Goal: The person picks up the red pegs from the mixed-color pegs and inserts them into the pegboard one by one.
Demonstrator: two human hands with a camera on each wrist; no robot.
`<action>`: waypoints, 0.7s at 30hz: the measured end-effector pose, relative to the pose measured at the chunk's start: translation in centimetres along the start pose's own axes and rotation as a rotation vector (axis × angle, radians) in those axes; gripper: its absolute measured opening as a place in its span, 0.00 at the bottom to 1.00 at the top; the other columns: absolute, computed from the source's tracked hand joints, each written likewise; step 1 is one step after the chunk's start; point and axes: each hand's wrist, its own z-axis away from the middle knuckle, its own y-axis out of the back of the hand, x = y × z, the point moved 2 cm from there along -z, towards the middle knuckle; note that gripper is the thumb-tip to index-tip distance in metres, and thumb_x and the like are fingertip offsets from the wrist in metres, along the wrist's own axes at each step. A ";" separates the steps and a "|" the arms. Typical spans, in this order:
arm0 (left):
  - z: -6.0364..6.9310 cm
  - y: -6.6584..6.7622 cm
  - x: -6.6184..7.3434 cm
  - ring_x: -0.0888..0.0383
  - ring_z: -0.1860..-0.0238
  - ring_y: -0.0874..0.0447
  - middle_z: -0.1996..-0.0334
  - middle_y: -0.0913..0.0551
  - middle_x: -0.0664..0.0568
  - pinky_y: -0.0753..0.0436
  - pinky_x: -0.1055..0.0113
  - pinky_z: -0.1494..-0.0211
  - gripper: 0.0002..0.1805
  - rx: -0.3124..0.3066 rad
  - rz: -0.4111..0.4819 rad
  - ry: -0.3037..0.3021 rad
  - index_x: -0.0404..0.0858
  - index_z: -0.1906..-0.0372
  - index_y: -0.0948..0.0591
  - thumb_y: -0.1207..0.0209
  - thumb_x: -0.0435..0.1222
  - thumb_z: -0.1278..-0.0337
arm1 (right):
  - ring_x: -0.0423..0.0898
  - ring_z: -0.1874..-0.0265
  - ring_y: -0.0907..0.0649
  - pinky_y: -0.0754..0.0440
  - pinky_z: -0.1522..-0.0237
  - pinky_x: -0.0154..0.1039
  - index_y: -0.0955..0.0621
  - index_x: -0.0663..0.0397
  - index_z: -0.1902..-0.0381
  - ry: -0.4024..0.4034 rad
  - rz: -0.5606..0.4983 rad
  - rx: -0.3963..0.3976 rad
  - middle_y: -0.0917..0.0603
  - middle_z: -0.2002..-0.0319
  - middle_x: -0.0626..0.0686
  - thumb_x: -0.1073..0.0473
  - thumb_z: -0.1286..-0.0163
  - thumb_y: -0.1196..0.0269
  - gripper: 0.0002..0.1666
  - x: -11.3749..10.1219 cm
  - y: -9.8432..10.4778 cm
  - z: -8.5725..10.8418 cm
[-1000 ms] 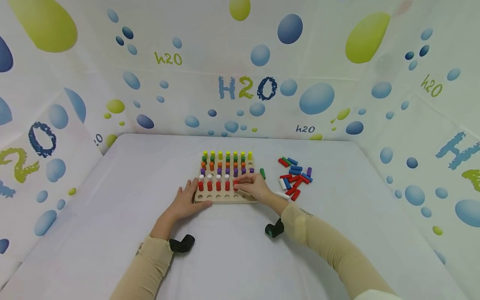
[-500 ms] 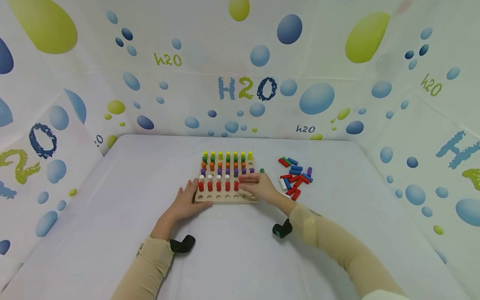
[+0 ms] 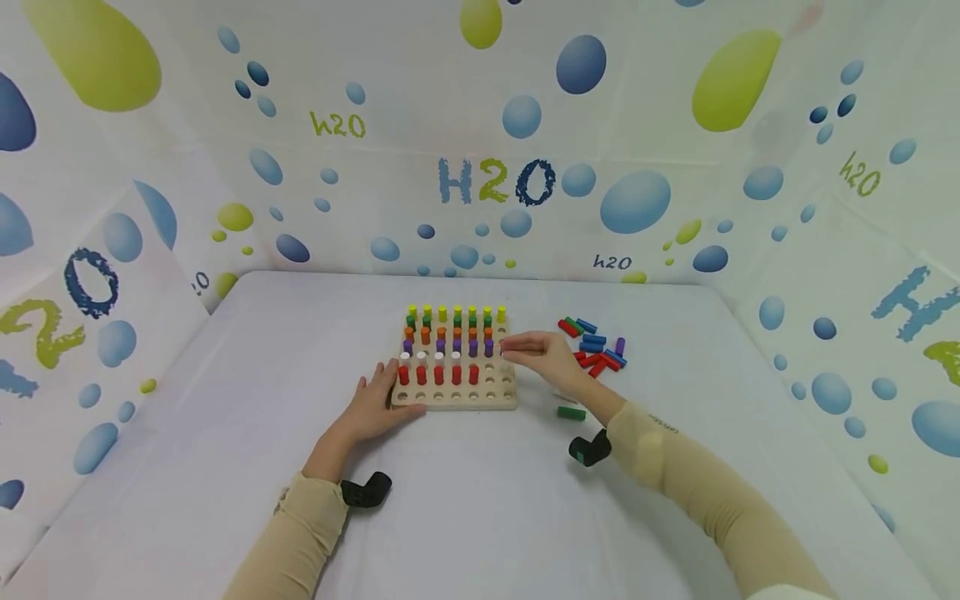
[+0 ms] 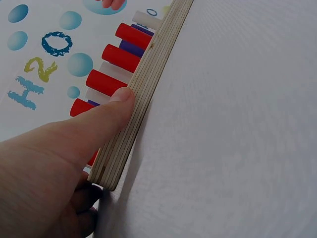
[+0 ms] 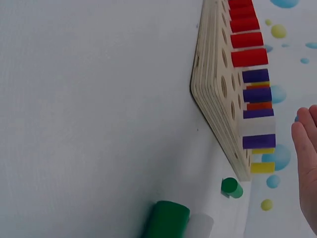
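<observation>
A wooden peg board [image 3: 453, 402] holds rows of upright pegs in yellow, green, orange, purple, white and red. My left hand [image 3: 367, 410] rests at its left end, the thumb along the front edge. In the left wrist view the thumb [image 4: 111, 114] presses the plywood side near the red pegs [image 4: 119, 58]. My right hand [image 3: 551, 364] hovers at the board's right side, fingers extended by the purple row; the fingertips partly hide what is behind them. In the right wrist view the hand [image 5: 308, 158] shows no peg in it, apart from the purple pegs [image 5: 258, 142].
Loose red, blue, white and purple pegs lie in a pile [image 3: 600, 354] right of the board, partly behind my right arm. A green peg [image 3: 572, 413] lies in front of it. Another green peg [image 5: 232, 187] is close to the board's corner. Patterned cloth surrounds the white table.
My right hand lets go of a red peg, now upright in the front red row, and moves right and slightly away. The lying green peg comes into view. My left hand stays put.
</observation>
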 end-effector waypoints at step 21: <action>0.1 0.0 0.1 0.40 0.30 0.64 0.31 0.52 0.35 0.68 0.46 0.32 0.56 0.001 0.010 -0.005 0.28 0.30 0.56 0.41 0.57 0.51 | 0.45 0.55 0.18 0.23 0.52 0.37 0.20 0.61 0.52 0.040 0.033 0.097 0.18 0.52 0.56 0.57 0.41 0.35 0.20 0.7 3.9 0.0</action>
